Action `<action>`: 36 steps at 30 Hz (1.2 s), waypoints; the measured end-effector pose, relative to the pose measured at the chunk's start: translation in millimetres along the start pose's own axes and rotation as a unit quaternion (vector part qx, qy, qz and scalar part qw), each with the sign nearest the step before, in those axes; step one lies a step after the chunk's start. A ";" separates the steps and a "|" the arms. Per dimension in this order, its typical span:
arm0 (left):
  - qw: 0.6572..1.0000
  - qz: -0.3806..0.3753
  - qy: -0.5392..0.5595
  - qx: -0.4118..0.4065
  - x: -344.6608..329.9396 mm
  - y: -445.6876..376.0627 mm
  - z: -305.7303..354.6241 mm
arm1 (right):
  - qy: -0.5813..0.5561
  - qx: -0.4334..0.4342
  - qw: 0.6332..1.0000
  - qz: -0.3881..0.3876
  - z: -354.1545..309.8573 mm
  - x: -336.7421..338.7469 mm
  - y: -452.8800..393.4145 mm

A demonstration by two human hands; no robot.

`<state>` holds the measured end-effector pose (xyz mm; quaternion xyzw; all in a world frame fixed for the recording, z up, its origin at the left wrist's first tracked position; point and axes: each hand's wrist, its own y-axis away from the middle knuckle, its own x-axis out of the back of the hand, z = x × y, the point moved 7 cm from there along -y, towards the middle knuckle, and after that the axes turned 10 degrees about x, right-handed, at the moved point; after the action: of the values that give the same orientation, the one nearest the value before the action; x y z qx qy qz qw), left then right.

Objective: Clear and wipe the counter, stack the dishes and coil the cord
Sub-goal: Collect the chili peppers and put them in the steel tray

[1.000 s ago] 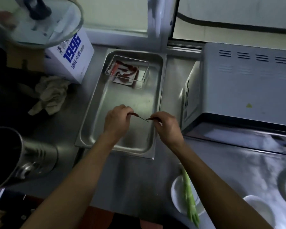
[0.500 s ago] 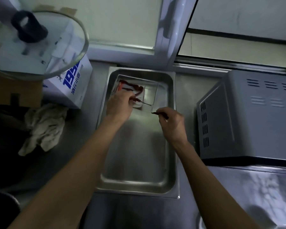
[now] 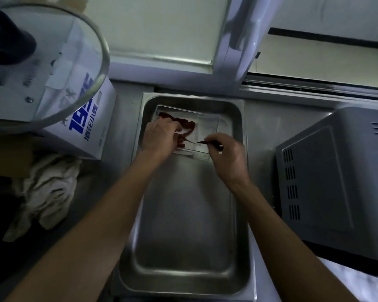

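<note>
Two hands work over the clear container (image 3: 207, 129) at the far end of the steel tray (image 3: 190, 225). My left hand (image 3: 162, 136) pinches a chilli among those inside; my right hand (image 3: 227, 155) pinches a dark chilli stem (image 3: 203, 142). Clearing step; next, I judge, release both into the container.

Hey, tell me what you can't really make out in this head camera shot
- Left hand fingertips: hidden behind the hand itself, over the clear container.
- Blue print on the white box: partly covered by the glass lid.
- Microwave: cut off by the right edge.
</note>
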<state>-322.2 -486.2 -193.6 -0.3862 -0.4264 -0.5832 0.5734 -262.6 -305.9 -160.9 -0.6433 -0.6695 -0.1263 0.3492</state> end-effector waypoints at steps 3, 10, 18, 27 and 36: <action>1.000 0.009 0.014 -0.016 -1.2 0.9 -6.2 | 0.004 0.014 1.000 -0.011 2.1 -15.7 -13.8; 0.997 0.079 -0.002 -0.017 6.1 9.7 -27.8 | 0.006 0.024 0.999 -0.037 2.6 -57.4 -46.8; 0.995 0.097 0.002 -0.020 7.5 20.3 -46.7 | 0.025 -0.006 0.995 -0.100 8.0 -91.6 -64.4; 0.996 0.086 -0.003 -0.025 10.5 26.0 -47.5 | 0.041 -0.009 0.992 -0.118 9.6 -101.5 -62.4; 0.999 0.028 0.017 -0.020 33.9 61.9 -22.0 | 0.066 -0.021 0.991 -0.117 -22.0 -43.4 -11.0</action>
<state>-261.1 -517.1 -165.8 -0.3995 -0.3937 -0.5816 0.5892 -269.5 -354.7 -169.3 -0.5580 -0.7127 -0.2225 0.3621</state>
